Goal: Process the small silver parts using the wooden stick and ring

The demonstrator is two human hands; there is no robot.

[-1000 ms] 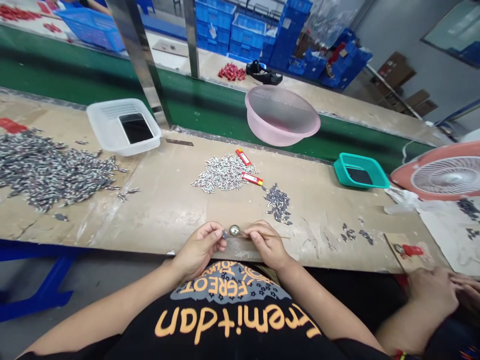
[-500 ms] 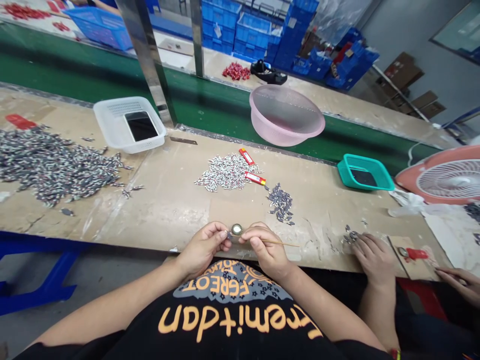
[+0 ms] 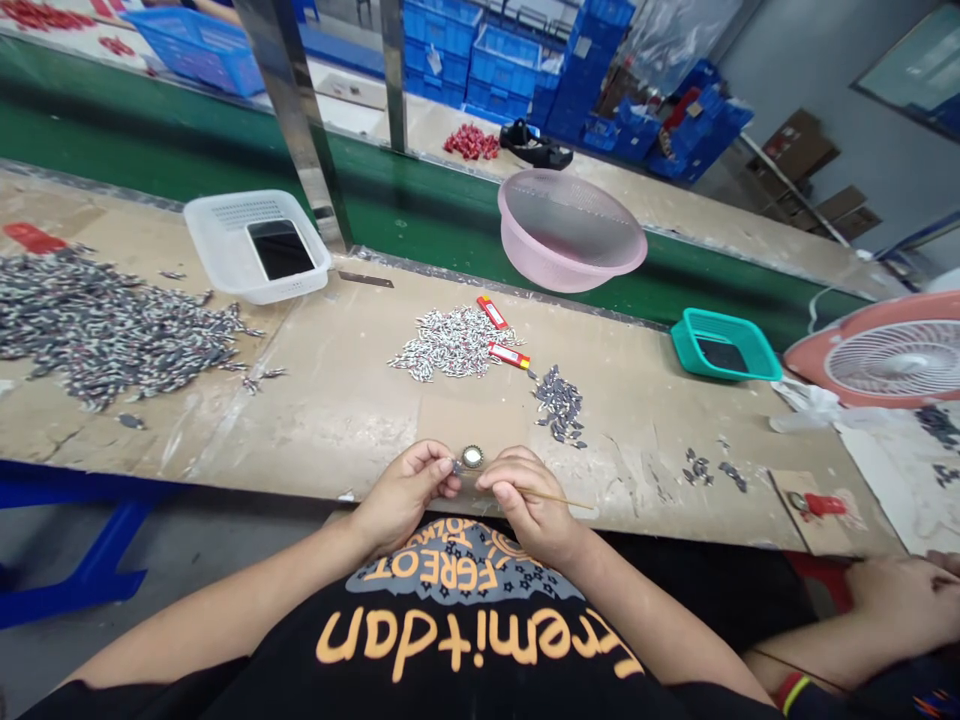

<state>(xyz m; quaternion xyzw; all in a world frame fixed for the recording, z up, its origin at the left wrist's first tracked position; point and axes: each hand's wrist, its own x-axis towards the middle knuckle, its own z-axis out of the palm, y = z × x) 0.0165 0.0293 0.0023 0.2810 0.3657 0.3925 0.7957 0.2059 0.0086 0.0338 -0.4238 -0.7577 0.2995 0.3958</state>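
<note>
My left hand [image 3: 409, 490] pinches a small dark metal part [image 3: 456, 467] at its fingertips. A round metal disc with a pale centre [image 3: 472, 457] sits just beyond that part, between my two hands, and I cannot tell which hand supports it. My right hand [image 3: 525, 495] is shut around a thin wooden stick [image 3: 559, 497], whose tip points right. Both hands are at the near edge of a scuffed tan workbench [image 3: 337, 430]. A co-worker's hand [image 3: 900, 600] rests at the lower right.
Small-part piles [image 3: 97, 330], [image 3: 450, 343], [image 3: 559, 405] and red-labelled tubes [image 3: 493, 312] lie on the bench. Further along are a white basket holding a phone [image 3: 255, 245], a teal tray [image 3: 724, 345] and a fan [image 3: 892, 355]. A pink basin [image 3: 566, 230] stands beyond.
The co-worker's hand has moved off the bench to the lower right. My hands have drawn closer around the disc, and the stick has swung slightly.
</note>
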